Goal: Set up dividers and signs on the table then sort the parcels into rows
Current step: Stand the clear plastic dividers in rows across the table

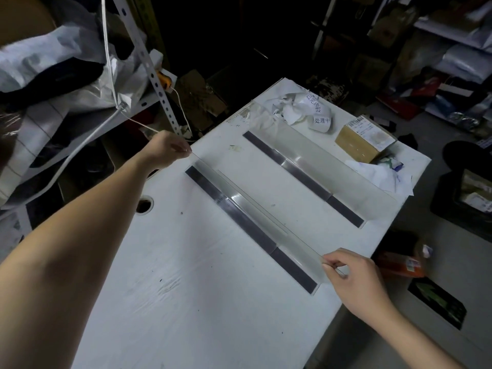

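On the white table (186,275): two clear dividers stand in parallel, well apart, each running diagonally from the far left toward the near right.
Near divider (250,227): you hold this one at both ends. Its clear wall stands upright, and the dark base strip lies flat on the tabletop along its left side.
Your left hand (166,147): it reaches out to the divider's far end. The fingertips are closed in a pinch on the top corner of the clear wall.
Your right hand (355,279): it is at the divider's near end, by the table's right edge. Thumb and fingers are curled and pinch the top edge of the wall.
Far divider (319,166): it rests on the table with no hand on it, its dark strip also on the left side.
Signs (318,113): these are curled white papers with printed characters, lying in a crumpled heap at the table's far corner.
Cardboard parcel (364,141): it sits near the far right edge, just beyond the far divider, with a printed label on top.
White bag parcel (383,177): it lies just beside the cardboard parcel, at the right edge.
Table hole (145,205): this round opening sits near the left edge, beside your left forearm.
White cable (80,150): it hangs past the perforated metal upright (153,75), left of the table.
Orange packet (399,265): it lies off the table, on the floor just beyond your right hand.
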Available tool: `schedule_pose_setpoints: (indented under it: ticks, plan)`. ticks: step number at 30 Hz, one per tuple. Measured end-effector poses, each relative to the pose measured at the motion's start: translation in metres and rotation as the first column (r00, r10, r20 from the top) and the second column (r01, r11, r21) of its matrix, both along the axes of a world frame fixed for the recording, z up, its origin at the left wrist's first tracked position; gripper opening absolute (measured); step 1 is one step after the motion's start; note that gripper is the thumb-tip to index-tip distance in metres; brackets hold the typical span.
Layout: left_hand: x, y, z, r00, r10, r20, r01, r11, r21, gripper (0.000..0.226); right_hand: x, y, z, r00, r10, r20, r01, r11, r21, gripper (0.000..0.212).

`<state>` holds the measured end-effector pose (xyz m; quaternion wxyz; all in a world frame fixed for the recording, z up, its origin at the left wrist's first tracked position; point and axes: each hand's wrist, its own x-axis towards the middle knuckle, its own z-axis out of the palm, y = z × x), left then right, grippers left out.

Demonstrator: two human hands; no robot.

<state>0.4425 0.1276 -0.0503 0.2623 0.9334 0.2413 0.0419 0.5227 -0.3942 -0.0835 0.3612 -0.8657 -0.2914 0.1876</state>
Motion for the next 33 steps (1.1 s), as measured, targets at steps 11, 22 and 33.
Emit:
schedule_pose_setpoints:
  ticks: [11,22,33]
  plan:
    - [0.013,0.0,-0.013,1.0,0.019,0.02,-0.017,0.995,-0.095,0.013,-0.006,0.001,0.006,1.0,-0.001,-0.022,0.001,1.0,-0.009,0.027]
    - [0.014,-0.003,-0.016,0.997,0.071,0.014,-0.068,0.987,-0.147,0.038,-0.004,0.002,0.008,1.0,-0.006,-0.008,0.006,0.999,-0.048,0.021]
    - [0.01,-0.003,-0.009,0.995,0.096,-0.024,-0.099,0.983,-0.152,0.048,-0.002,0.006,0.018,0.992,-0.071,-0.108,0.066,0.997,-0.047,0.029]
